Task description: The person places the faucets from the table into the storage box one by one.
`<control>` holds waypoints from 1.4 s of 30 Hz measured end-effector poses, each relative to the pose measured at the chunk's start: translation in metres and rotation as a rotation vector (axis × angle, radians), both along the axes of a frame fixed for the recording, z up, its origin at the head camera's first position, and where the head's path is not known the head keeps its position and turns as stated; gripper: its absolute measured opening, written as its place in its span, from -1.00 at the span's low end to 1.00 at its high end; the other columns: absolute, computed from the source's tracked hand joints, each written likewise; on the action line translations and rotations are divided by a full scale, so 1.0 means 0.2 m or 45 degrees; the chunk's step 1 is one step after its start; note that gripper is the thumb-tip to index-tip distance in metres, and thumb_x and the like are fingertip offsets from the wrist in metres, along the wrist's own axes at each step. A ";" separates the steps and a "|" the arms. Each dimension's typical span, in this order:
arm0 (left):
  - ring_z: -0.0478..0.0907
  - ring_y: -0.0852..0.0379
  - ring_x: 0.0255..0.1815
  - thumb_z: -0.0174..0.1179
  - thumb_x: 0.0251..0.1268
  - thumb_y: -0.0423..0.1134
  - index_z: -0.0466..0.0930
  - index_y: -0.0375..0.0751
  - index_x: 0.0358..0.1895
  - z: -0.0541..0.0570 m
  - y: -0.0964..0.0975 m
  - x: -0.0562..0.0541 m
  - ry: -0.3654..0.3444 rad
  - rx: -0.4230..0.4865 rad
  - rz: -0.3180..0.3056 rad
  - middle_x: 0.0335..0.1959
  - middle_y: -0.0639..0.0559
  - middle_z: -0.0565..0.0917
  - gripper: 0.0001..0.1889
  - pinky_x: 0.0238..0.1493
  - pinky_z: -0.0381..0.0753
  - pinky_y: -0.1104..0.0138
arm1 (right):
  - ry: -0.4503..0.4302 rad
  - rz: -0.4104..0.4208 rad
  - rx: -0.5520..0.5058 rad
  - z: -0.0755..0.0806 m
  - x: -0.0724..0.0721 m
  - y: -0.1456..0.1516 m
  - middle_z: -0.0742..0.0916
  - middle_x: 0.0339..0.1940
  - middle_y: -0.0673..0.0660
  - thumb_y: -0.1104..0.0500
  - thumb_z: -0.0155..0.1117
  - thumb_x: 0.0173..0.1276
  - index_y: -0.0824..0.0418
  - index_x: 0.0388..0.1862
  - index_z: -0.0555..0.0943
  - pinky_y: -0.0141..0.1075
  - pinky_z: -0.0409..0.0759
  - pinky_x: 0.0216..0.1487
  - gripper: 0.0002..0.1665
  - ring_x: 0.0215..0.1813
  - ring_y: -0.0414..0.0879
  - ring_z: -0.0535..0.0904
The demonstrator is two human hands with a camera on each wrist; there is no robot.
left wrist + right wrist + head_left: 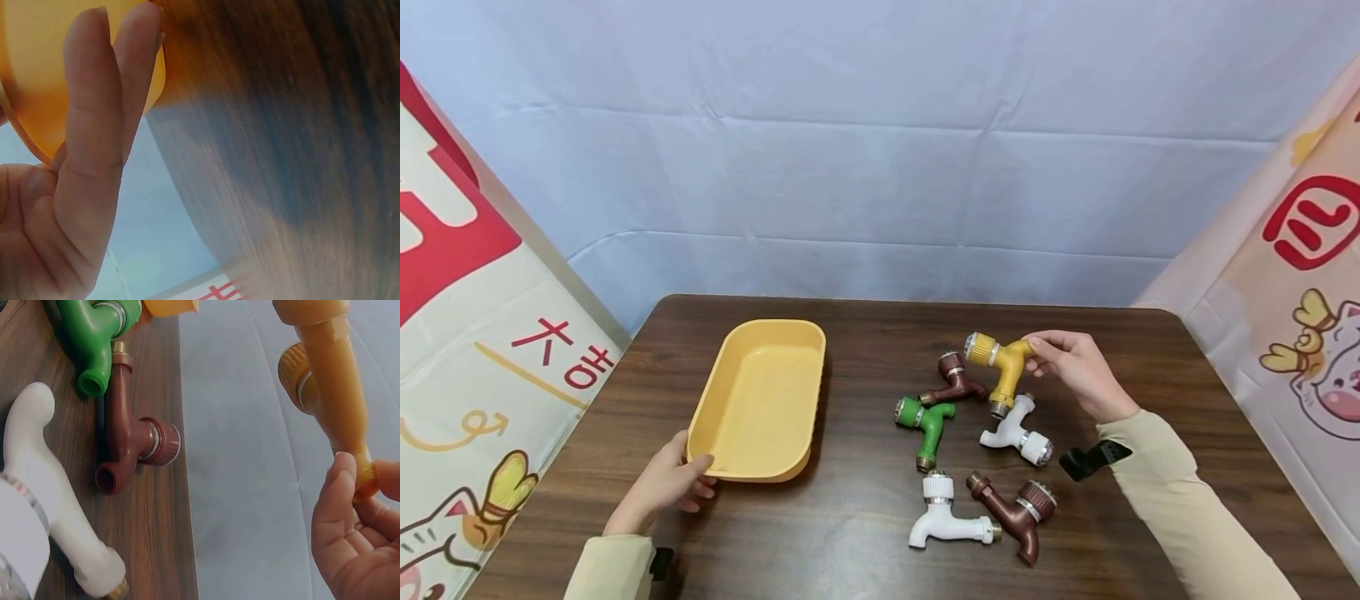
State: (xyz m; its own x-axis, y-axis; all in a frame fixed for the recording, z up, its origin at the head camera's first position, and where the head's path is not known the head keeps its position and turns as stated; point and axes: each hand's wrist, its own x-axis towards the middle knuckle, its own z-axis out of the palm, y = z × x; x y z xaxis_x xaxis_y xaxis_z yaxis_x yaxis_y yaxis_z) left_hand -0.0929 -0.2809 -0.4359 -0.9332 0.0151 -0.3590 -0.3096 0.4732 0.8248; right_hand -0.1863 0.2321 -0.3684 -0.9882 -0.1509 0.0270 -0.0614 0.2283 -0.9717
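Grips a tray (760, 408) at the left of the desk (857, 517) with the left hand (662, 479), pinching its near left corner with the thumb over the rim and the long fingers (92, 106) stretched along the outside. Shows a smooth yellow floor inside the tray, in plain view from end to end, within low walls rounded at the corners. Holds a yellow tap (1011, 371) by its spout in the right hand (1075, 367), pinched between thumb and fingertips, raised above the desk with the handle toward the left and the threaded end down. Reaches in from both near sides in pale sleeves (1180, 492), with a black strap (1097, 458) at the right wrist. Has around that hand, on the desk, a far brown tap (953, 379), a green tap (931, 425) farther left and nearer, a far white tap (1013, 432) just below the threaded end, then a near white tap (951, 523) and a near brown tap (1015, 512) side by side. Faces a pale blue cloth (850, 175) beyond the desk.
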 end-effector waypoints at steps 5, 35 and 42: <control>0.60 -0.06 -0.52 -0.06 0.32 -0.34 0.03 -0.42 0.16 0.00 0.00 0.00 0.009 0.006 -0.009 -0.50 -0.17 0.59 -0.56 -0.60 0.57 0.15 | -0.011 -0.012 -0.043 0.01 0.00 -0.03 0.64 -0.48 -0.08 0.19 0.01 0.41 0.63 -0.03 0.38 -0.42 0.54 -0.38 -0.55 -0.43 -0.23 0.56; 0.60 -0.05 -0.51 -0.08 0.32 -0.34 0.03 -0.40 0.14 0.01 0.00 0.01 0.000 -0.016 -0.011 -0.50 -0.19 0.58 -0.59 -0.59 0.57 0.15 | -0.034 -0.021 -0.045 0.05 -0.03 -0.21 0.63 -0.49 -0.04 0.22 -0.02 0.42 0.58 -0.01 0.42 -0.39 0.54 -0.37 -0.61 -0.43 -0.19 0.56; 0.60 -0.06 -0.50 -0.07 0.33 -0.33 0.04 -0.39 0.14 0.01 0.01 0.02 0.001 -0.014 -0.010 -0.49 -0.19 0.58 -0.59 -0.60 0.57 0.15 | -0.048 -0.010 -0.078 0.06 -0.04 -0.24 0.63 -0.49 -0.04 0.24 -0.02 0.42 0.59 -0.01 0.42 -0.38 0.54 -0.36 -0.61 -0.43 -0.20 0.55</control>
